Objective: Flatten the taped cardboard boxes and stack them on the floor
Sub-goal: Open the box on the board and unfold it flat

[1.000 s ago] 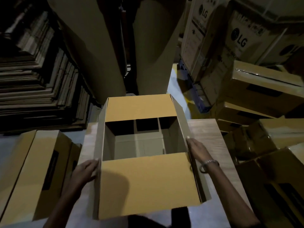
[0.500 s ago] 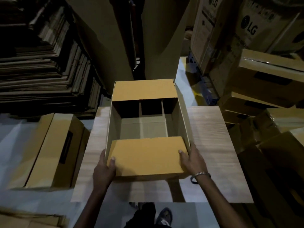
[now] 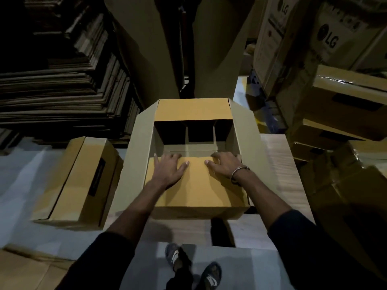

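Cardboard box (image 3: 194, 197) on table (image 3: 280, 164): both hands (image 3: 169, 168) (image 3: 223, 165) press its near flap, fingertips hidden over the edge.

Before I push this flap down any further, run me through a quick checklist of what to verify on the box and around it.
1. Both hands on the near flap: ok. The left hand and right hand lie on it with fingers spread.
2. Box resting on the wooden table: ok.
3. Inside of the box free of loose items: ok for what shows; the far end under the far flap is dark.
4. Side flaps out of the way: ok, the left side flap and the right one both stand outward.
5. Bottom tape cut: cannot tell.
6. Floor space for stacking: cannot tell; a closed box sits to the left.
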A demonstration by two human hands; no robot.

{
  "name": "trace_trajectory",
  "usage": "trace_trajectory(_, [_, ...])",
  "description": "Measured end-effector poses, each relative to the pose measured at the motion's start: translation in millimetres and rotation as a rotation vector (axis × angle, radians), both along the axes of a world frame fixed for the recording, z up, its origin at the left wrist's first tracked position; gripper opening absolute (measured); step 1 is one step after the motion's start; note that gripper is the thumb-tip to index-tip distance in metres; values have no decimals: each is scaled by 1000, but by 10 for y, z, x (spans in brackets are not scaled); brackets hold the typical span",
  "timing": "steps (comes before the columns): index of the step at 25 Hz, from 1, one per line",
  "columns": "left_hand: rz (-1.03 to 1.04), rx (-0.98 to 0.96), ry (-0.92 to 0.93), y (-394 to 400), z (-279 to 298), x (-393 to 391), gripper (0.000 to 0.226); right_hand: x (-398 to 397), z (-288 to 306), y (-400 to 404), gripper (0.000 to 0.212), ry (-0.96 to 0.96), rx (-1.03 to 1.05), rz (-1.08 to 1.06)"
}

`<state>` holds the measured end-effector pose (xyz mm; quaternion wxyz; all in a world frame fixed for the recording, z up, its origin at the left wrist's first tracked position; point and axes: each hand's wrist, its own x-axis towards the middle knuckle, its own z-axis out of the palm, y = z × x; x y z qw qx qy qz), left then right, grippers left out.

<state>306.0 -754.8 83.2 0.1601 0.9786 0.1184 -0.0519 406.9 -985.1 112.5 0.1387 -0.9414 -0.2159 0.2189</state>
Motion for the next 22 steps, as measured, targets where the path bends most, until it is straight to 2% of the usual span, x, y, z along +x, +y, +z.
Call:
trace_trajectory(2, [32, 35, -189, -47, 294, -146, 55, -130, 301, -99, 42, -151, 140, -36])
trace_trajectory(4, [55, 42, -402, -141, 648, -466, 43, -413, 746, -217, 39, -255, 253, -60])
trace_trajectory(8, [8, -41, -554, -441, 1112, -1571, 34, -1432, 1370, -670, 37, -116, 317, -29])
trace_trajectory(11, [-7, -17, -524, -656, 1088, -2248, 28, -2063, 1252, -861, 46, -183, 225, -9])
trace_trajectory(13, [-13, -77, -518, -780, 965, -2484, 24, -2313, 989, -856, 51, -141, 297, -89])
trace_trajectory(15, [-39, -167, -514, -841, 708, -2623, 21, -2519, 589, -833, 44, -118, 341, -135])
trace_trajectory(19, [-112, -190, -205, -677, 9, -2538, 36, -2697, -246, -706, 46, -141, 215, -119])
trace_trajectory(22, [-167, -157, -199, -570, -181, -2256, 35, -2569, -366, -489, 51, -201, 81, -101])
